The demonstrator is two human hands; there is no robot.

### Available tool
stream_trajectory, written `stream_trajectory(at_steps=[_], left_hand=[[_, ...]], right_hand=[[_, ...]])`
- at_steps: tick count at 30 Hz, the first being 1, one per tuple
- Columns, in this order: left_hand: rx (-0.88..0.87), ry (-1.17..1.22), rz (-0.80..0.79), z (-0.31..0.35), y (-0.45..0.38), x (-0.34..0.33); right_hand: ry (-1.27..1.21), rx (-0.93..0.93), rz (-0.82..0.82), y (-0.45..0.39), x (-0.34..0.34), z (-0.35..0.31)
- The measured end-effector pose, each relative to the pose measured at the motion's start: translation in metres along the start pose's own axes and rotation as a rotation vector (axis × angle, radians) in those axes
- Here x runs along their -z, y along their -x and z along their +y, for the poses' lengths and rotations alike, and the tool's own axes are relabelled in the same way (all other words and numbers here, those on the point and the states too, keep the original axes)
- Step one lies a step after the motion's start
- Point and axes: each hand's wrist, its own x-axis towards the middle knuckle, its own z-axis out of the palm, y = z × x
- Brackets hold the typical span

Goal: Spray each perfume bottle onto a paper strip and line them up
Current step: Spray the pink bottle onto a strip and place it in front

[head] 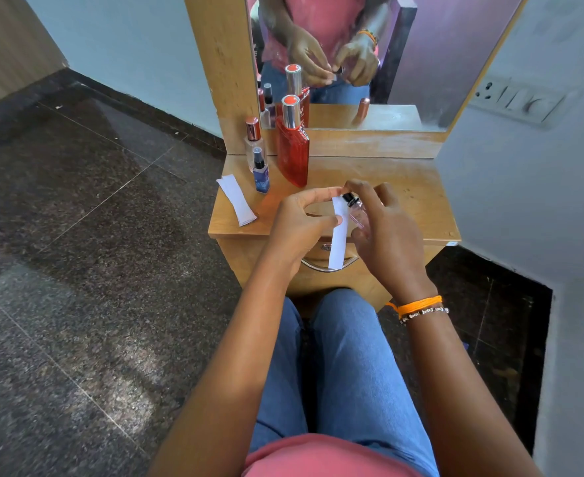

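Flat paper strip (338,235), clear glass bottle (358,215)

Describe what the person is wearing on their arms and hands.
Both forearms are bare, with no sleeves reaching them and no gloves. The right wrist carries a bright orange thread band and beside it a thin beaded bracelet of dark and silvery beads. The left hand and wrist show nothing worn.
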Motion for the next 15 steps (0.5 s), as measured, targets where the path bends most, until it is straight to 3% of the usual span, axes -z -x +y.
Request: stream_trajectory(at_steps=[7, 15], left_hand=[[0.016, -0.048, 0.013, -0.004, -0.004, -0.002], [-0.046, -0.347, 0.069, -0.015, -0.048, -0.021]], right_hand=[[-0.107, -0.066, 0.068, -0.002, 0.007, 0.002], [-0.192, -0.116, 0.098, -0.003, 0.012, 0.01]])
